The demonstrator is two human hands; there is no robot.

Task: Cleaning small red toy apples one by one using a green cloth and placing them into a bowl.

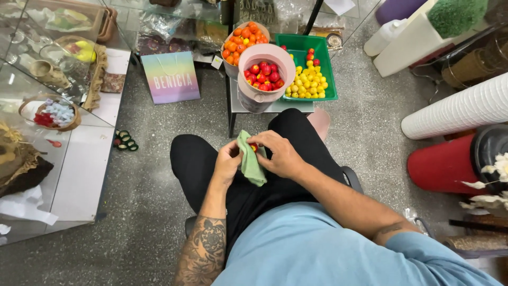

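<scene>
— Both hands meet over the lap: the left hand and right hand are closed together on a green cloth, with a small red ball pinched in its folds. What sits around that cloth?

— Biggest first: a white ribbed roll and a red roll lie well off to the right of the cloth. A glass display case stands far to its left.

— And straight ahead of the cloth?

— A small table, just beyond the knees. It carries a green tray of yellow balls, a pink bucket of red balls nearest the cloth, and an orange-filled bucket behind that.

— Anything smaller?

— A pastel gift bag stands on the floor, up and to the left of the cloth.
</scene>
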